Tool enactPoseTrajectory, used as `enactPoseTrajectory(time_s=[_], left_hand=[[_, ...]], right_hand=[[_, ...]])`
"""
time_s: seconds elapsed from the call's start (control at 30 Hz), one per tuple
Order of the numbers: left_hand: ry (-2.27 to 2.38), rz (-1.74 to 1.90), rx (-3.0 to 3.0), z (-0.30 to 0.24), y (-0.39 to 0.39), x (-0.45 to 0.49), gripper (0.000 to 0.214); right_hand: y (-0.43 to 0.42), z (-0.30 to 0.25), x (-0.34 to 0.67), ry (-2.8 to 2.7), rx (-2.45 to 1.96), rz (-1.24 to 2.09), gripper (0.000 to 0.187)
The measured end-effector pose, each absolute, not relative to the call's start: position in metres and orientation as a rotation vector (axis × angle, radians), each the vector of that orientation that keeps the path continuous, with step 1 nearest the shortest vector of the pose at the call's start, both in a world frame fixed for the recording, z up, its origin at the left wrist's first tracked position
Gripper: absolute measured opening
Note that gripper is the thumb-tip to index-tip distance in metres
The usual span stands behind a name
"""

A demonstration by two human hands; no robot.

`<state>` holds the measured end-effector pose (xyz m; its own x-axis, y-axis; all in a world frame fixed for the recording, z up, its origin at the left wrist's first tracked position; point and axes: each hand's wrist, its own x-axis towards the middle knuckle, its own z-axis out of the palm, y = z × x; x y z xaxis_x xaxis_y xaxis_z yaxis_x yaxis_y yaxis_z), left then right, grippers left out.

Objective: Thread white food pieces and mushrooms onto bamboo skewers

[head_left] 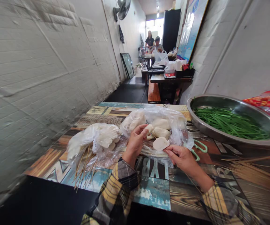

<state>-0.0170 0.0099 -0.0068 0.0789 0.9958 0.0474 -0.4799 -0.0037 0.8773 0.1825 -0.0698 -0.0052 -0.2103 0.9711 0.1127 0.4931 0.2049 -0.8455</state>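
My left hand is closed in a pinch on a small pale slice, above an open clear plastic bag. In the bag lie several more pale, smooth slices; I cannot make out what food they are. The fingers of my right hand are closed at the lower edge of a rounded pale slice. A thin stick seems to trail below that hand, so the slice may be on a skewer. To the left, a second plastic bag holds pale slices on bamboo skewers, their ends pointing toward me.
A steel basin of cut green chives stands at the right. Light-green scissors handles poke out beside the bag. Loose bamboo skewers lie at the right edge. Two people are at a farther table.
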Motion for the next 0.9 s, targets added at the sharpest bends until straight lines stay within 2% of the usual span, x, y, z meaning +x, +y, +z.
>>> enactPoseTrajectory(time_s=[0.9], left_hand=[[0.784, 1.257, 0.96, -0.003, -0.002, -0.007, 0.038]], right_hand=[[-0.07, -0.013, 0.175, -1.835, -1.397, 0.608, 0.035]])
